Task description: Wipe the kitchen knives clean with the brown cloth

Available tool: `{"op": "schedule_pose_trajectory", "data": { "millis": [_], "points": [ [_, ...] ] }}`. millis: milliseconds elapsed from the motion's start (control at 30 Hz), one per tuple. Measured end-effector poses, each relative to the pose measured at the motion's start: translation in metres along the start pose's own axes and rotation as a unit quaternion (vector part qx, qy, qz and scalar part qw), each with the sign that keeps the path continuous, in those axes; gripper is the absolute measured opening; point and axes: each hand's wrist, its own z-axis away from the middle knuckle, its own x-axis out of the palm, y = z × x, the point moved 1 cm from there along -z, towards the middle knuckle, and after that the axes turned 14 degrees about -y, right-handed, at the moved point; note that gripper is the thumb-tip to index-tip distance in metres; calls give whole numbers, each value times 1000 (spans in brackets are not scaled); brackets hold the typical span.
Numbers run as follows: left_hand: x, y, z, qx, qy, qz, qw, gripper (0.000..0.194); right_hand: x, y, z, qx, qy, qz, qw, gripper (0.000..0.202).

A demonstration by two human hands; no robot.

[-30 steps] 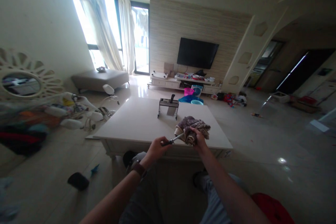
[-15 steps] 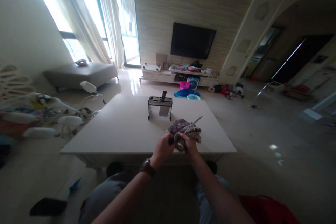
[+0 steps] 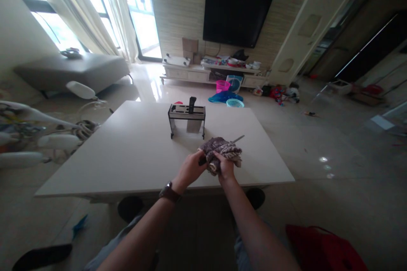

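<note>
Mid-wipe, I'd judge: cloth (image 3: 220, 147) is wrapped around a thin metal tool (image 3: 239, 138), tip poking out the far side. Both sit nearer me than the rack (image 3: 186, 111) and to its right, over the bench (image 3: 127, 152); can't tell if the cloth touches the top. My right grip (image 3: 225, 168) is clamped on the cloth, thumb pressed over it. My left grip (image 3: 190, 168) is closed around the tool's dark handle (image 3: 202, 161), just beside the cloth. Done so far: tool in hand, cloth around it. Left: tool not yet out of the cloth, not set down. Blade mostly hidden, so can't say how clean. In the rack, one black handle (image 3: 192, 104) stands up, broad blade (image 3: 193, 126) hanging below.
</note>
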Motion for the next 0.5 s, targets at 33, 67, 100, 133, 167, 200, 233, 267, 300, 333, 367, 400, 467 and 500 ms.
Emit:
{"op": "schedule_pose_trajectory", "data": {
  "millis": [33,67,100,133,167,200,233,267,300,333,367,400,467,500],
  "points": [
    [-1,0,-1,-1,-8,-4,1000,6,0,0,-1,-1,0,7,1000,65],
    [-1,-1,-1,-3,-17,-14,1000,7,-1,1,-1,-3,-2,15,1000,64],
    [-1,-1,0,-9,-25,-30,999,8,-2,2,-1,-5,-4,22,1000,63],
    [-2,0,2,-18,-33,-48,998,9,-2,3,0,-8,-4,28,1000,62],
    [-2,0,4,-29,-38,-69,997,9,-2,4,2,-8,-2,31,999,61],
    [-3,1,7,-38,-41,-88,995,9,-1,4,3,-8,2,31,999,60],
    [-4,3,10,-44,-44,-106,992,11,-1,4,5,-9,9,31,999,59],
    [-6,4,13,-47,-47,-121,990,12,-1,3,7,-13,17,31,999,58],
    [-7,5,15,-49,-53,-133,988,14,-1,2,7,-22,26,31,999,57],
    [-8,7,17,-51,-59,-145,986,15,-3,-1,7,-34,35,31,998,55],
    [-10,7,19,-56,-66,-157,984,18,-5,-5,6,-50,44,31,997,52],
    [-11,8,20,-64,-73,-169,981,21,-9,-9,4,-65,53,28,996,49],
    [-16,7,21,-87,-80,-188,975,28,-20,-20,-3,-90,69,18,993,44],
    [-19,5,21,-94,-83,-193,973,30,-27,-26,-8,-97,77,10,992,42]
  ]
}}
